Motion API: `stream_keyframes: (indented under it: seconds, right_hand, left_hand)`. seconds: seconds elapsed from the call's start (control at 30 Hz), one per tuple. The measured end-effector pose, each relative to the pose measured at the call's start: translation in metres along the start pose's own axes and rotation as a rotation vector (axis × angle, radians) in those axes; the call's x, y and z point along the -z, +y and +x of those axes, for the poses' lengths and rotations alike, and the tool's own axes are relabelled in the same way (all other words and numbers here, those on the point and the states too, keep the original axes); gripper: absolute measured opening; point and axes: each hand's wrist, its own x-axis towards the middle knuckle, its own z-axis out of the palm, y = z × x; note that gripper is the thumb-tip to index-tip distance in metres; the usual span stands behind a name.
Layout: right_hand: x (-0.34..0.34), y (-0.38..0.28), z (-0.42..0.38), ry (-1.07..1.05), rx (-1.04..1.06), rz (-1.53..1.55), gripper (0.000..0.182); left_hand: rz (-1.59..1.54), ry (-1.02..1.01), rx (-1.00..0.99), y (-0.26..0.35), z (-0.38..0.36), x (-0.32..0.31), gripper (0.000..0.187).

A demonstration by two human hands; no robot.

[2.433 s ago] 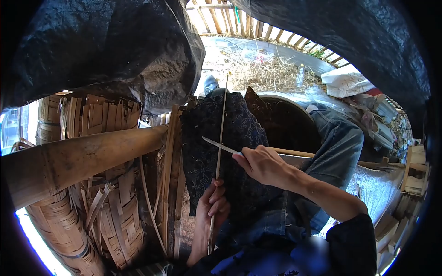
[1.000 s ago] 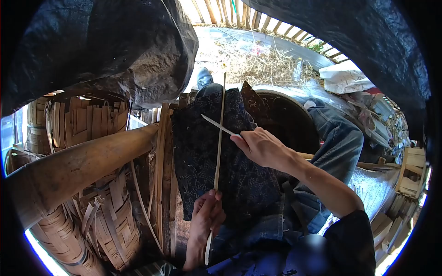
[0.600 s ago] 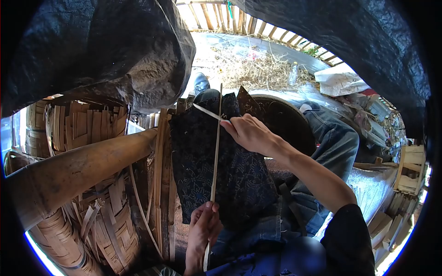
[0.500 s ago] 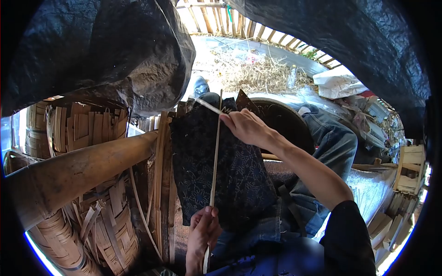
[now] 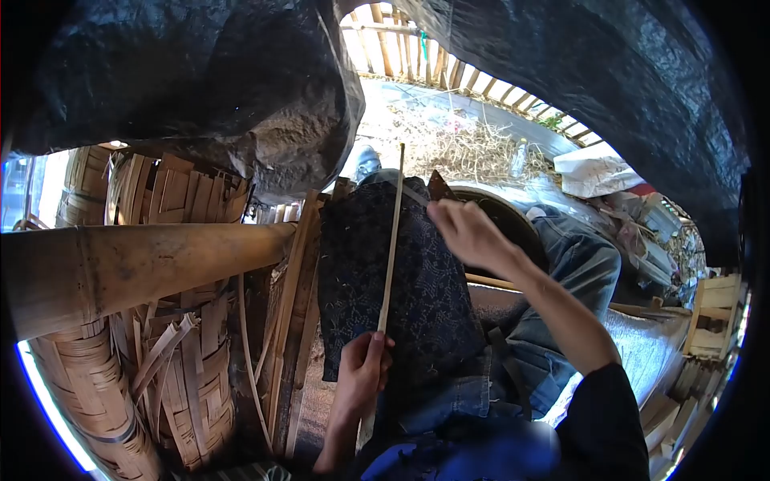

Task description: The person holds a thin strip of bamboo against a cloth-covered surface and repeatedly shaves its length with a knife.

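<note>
My left hand (image 5: 365, 370) is shut on the lower part of a thin bamboo strip (image 5: 389, 264). The strip runs almost straight up across a dark patterned cloth (image 5: 417, 305) draped over my knee. My right hand (image 5: 469, 232) hovers at the cloth's upper edge, just right of the strip's top, with its fingers curled closed. The small knife it carried in the earlier frames is hidden behind the hand, so no blade shows. My jeans (image 5: 577, 272) and dark sleeve (image 5: 601, 417) fill the lower right.
A thick bamboo pole (image 5: 136, 264) crosses the left side. Woven bamboo baskets (image 5: 88, 393) and loose slats (image 5: 176, 188) crowd under and behind it. Black tarp (image 5: 200, 80) hangs overhead. Beyond my knee lie straw (image 5: 473, 148) and a white bag (image 5: 593, 168). Wooden crates (image 5: 710, 321) stand at the right.
My right hand slid the knife up along the strip from the middle to its top end. The blade is now out of sight. My left hand kept its grip low on the strip.
</note>
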Motion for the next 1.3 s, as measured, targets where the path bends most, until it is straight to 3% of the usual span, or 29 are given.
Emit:
stream_keyframes:
  seconds: [0.1,0.17,0.43,0.6,0.8,0.93,1.0,1.03,1.1,1.17,1.3]
  right_hand:
    - [-0.016,-0.024,-0.042,0.055,0.023,-0.012,0.045]
    - [-0.026,-0.029,-0.057,0.072,0.181,-0.155,0.043]
    - [-0.036,-0.043,-0.051,0.037,0.101,-0.247,0.046]
    - [-0.045,-0.025,-0.032,0.169,-0.015,-0.37,0.049]
    - [-0.017,0.009,0.022,0.044,-0.008,-0.231,0.045]
    - [0.005,0.046,0.075,-0.176,-0.186,-0.281,0.043]
    - [0.018,0.052,0.085,0.072,-0.383,-0.06,0.047]
    - [0.017,0.053,0.085,0.285,-0.354,-0.054,0.047]
    - [0.004,0.064,0.064,0.523,0.049,-0.213,0.046]
    - [0.017,0.002,0.014,0.064,-0.173,0.002,0.045]
    - [-0.01,-0.045,-0.058,0.072,0.159,-0.035,0.039]
  left_hand:
    - [0.108,0.042,-0.087,-0.007,0.0,-0.006,0.032]
    - [0.137,0.05,-0.09,-0.007,0.001,-0.005,0.032]
    - [0.302,0.156,-0.255,-0.027,0.004,-0.004,0.031]
    - [0.246,0.088,-0.133,-0.022,-0.013,-0.012,0.031]
    - [0.133,0.07,-0.035,-0.018,-0.025,-0.01,0.029]
    - [0.131,0.055,-0.019,-0.017,-0.03,-0.005,0.029]
    - [0.029,0.055,0.015,-0.01,-0.026,-0.005,0.03]
    - [0.019,0.068,0.017,-0.007,-0.022,-0.003,0.03]
    - [0.06,0.053,-0.028,-0.005,-0.01,-0.002,0.029]
    - [0.07,0.044,-0.026,0.005,-0.003,-0.005,0.029]
    - [0.171,0.033,-0.087,0.015,0.013,-0.012,0.028]
